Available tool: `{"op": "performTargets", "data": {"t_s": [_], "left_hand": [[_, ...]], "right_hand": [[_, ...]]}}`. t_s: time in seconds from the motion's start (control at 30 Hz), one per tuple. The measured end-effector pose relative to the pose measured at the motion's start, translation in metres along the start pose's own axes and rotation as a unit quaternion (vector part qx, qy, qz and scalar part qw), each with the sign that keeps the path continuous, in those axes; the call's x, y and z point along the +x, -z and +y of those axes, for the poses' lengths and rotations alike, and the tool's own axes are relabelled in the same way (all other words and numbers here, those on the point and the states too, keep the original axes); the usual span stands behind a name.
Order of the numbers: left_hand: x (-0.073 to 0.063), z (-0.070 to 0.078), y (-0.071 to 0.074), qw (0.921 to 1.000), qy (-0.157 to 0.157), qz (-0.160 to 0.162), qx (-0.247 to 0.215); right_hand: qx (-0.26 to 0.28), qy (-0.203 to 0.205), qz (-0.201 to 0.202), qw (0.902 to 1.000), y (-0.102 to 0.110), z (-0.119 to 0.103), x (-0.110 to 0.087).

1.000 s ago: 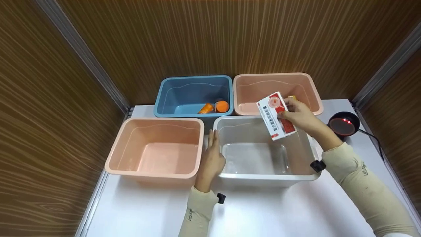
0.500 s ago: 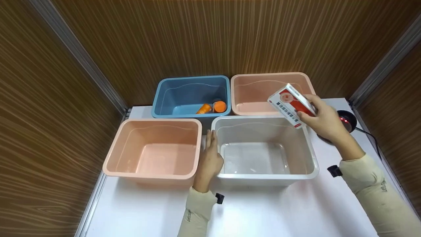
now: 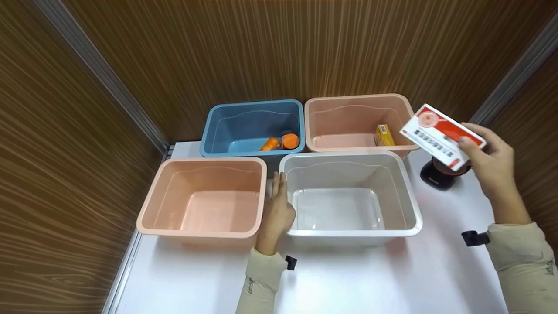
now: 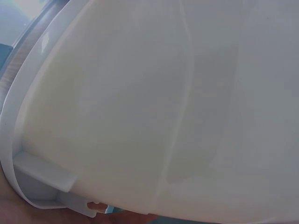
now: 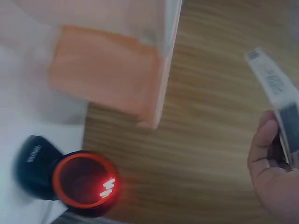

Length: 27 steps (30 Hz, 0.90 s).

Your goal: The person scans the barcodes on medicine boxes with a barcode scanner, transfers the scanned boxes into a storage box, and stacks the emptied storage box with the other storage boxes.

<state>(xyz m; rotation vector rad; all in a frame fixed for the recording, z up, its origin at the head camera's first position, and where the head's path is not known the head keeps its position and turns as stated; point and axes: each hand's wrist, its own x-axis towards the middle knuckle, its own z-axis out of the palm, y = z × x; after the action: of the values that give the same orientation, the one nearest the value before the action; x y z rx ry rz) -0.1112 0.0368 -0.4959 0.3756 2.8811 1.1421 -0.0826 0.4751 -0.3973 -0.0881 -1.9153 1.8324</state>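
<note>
My right hand [image 3: 490,161] grips a red and white medicine box [image 3: 440,136] by one end, its printed face turned up. The box is held in the air over a black scanner [image 3: 440,174], whose round face glows red in the right wrist view [image 5: 86,179]. My left hand [image 3: 277,216] stands between the front two bins, fingers straight, against the left side of the white bin [image 3: 348,234]. In the left wrist view the white bin's outer wall [image 4: 126,102] fills most of the frame, and the hand is mostly hidden.
A pink bin [image 3: 202,234] stands at front left. Behind it, a blue bin [image 3: 253,153] holds orange-capped bottles [image 3: 290,141]. The back right pink bin [image 3: 357,149] holds a yellow box [image 3: 384,135]. Wood-grain panels [image 3: 261,48] enclose the table.
My right hand has carried the medicine box rightward, from above the white bin to over the scanner, uncovering the yellow box. My left hand stays in place.
</note>
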Motion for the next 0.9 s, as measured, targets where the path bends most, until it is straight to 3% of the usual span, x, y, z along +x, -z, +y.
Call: {"op": "performTargets", "data": {"t_s": [0.1,0.2,0.3,0.43,0.6,0.77,0.9], "left_hand": [[0.0,-0.001,0.0,1.0,-0.001,-0.002,-0.001],[0.0,0.0,0.001,1.0,-0.001,-0.002,-0.003],[-0.001,0.001,0.001,0.9999,0.004,-0.007,-0.008],[-0.001,0.001,0.002,0.9997,0.014,-0.013,-0.012],[0.0,0.002,0.001,0.9998,0.019,-0.009,-0.007],[0.0,0.002,0.001,0.9999,0.015,-0.005,-0.005],[0.0,0.002,0.001,1.0,0.008,-0.001,-0.002]], "right_hand": [[0.136,-0.052,0.01,0.9893,0.022,0.01,-0.003],[0.197,-0.095,0.024,0.9754,0.041,0.025,-0.006],[0.219,-0.13,0.042,0.9661,0.058,0.041,-0.009],[0.223,-0.184,0.041,0.9564,0.078,0.061,-0.012],[0.208,-0.25,0.005,0.9458,0.096,0.092,-0.022],[0.129,-0.304,-0.034,0.9434,0.102,0.126,-0.037],[0.071,-0.338,-0.051,0.937,0.104,0.141,-0.047]]}}
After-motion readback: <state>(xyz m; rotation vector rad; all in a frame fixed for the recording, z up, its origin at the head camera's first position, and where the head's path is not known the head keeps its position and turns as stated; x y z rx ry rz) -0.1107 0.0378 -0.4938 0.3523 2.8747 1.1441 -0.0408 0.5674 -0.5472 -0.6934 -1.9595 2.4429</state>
